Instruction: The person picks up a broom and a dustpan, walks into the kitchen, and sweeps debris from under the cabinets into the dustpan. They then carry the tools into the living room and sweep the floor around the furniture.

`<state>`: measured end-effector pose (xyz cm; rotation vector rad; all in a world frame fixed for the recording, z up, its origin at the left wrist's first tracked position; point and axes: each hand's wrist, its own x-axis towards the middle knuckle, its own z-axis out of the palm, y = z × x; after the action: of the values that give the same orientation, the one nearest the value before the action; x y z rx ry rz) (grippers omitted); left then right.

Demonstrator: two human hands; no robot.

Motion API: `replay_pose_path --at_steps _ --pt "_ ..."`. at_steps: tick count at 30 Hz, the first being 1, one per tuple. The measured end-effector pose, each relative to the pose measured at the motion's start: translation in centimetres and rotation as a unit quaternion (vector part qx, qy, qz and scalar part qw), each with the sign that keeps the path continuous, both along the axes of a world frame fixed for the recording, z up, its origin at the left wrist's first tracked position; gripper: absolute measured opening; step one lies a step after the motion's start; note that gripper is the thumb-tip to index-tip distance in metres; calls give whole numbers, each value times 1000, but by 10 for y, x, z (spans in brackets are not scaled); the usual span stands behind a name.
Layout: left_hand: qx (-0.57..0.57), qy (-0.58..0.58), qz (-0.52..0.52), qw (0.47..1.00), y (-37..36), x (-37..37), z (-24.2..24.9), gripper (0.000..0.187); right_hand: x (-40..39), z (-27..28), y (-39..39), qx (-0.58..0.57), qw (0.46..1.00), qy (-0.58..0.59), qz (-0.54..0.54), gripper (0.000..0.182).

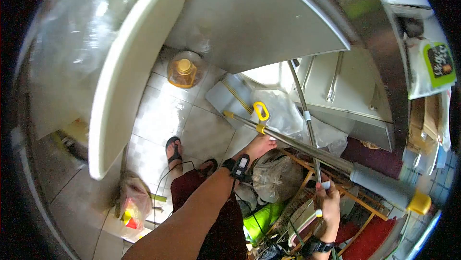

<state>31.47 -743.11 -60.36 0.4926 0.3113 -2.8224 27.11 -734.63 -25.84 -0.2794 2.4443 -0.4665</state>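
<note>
A thick metal pole [307, 150] with a grey sleeve, a yellow end cap and a yellow loop slants across the middle right. At its lower left is a flat grey head with yellow bristles [235, 95]. My left hand [260, 146] is closed at the pole, beside the yellow collar; its fingertips are partly hidden. Lower right, my right hand [328, 203] is wrapped round a thinner metal pole [311, 132] with white joints. This thinner pole stands more upright and crosses the thick one.
A clear bottle of amber liquid [184, 71] stands on the tiled floor [204, 130]. A white panel [129, 75] rises at left. Plastic bags [278, 111] lie beyond my left hand. A wooden rack [367, 207] and bagged items [273, 178] crowd the lower right.
</note>
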Motion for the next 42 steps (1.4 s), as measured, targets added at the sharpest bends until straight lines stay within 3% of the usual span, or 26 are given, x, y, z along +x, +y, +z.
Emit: replay_pose_path --at_steps 2,3,6,7,8,10,12,13,14,17,20,22,23,26,28,30,34,38,40,41,42 --pt "-70 -84 -81 991 -14 49 50 21 0 2 -1 -16 996 -51 -65 18" --pt "-107 -125 -120 979 -21 69 71 22 -6 -5 6 -30 998 -42 -41 18" --pt "-251 -112 -175 945 -17 117 98 29 -4 -1 4 -17 999 -35 -28 20" --pt "-415 -96 -207 881 -17 134 104 24 -6 -3 3 -27 998 -50 -20 27" --pt "-378 -110 -217 893 -12 146 113 25 -7 -5 5 -36 997 -65 -12 36" --pt "-306 -137 -234 913 -11 168 139 26 -13 -18 16 -46 998 -34 41 35" --pt "-561 -117 -289 767 -19 198 176 30 -8 -12 11 -43 997 -42 43 32" --pt "-567 -113 -323 749 -24 208 195 30 -2 -6 1 -48 997 -62 12 31" --pt "-555 -122 -340 749 -25 217 209 30 2 1 -2 -51 995 -83 -19 30" --pt "-483 -173 -358 780 -13 245 237 32 -2 -4 7 -62 996 -51 45 29" --pt "-431 -145 -271 848 13 292 219 32 -19 -35 29 -75 994 -37 70 29" --pt "-421 -198 -259 846 1 314 266 32 -7 -5 9 -27 988 67 138 28" --pt "-418 -225 -251 844 -7 322 291 32 -5 6 0 -34 994 25 98 28" --pt "-261 -192 -179 929 -16 346 339 31 -11 9 3 -61 996 0 71 27" --pt "-444 -176 -167 862 -22 355 357 32 -5 33 -2 -68 997 -26 40 25" --pt "-288 -139 -125 939 -24 365 389 32 9 64 -1 -58 993 -101 -33 22" --pt "-298 -102 -86 945 -25 372 437 34 1 44 27 -75 995 -66 -1 18" --pt "-333 -106 -78 934 -23 374 489 35 -36 -48 62 -78 996 -7 48 18" --pt "-360 -114 -70 923 -19 373 521 35 -31 -36 54 -106 994 -17 22 17" --pt "-374 -115 -58 918 -18 373 539 35 -41 -20 56 -8 935 73 348 20" --pt "-387 -119 -43 913 -16 374 554 35 -48 0 58 19 767 243 594 23"
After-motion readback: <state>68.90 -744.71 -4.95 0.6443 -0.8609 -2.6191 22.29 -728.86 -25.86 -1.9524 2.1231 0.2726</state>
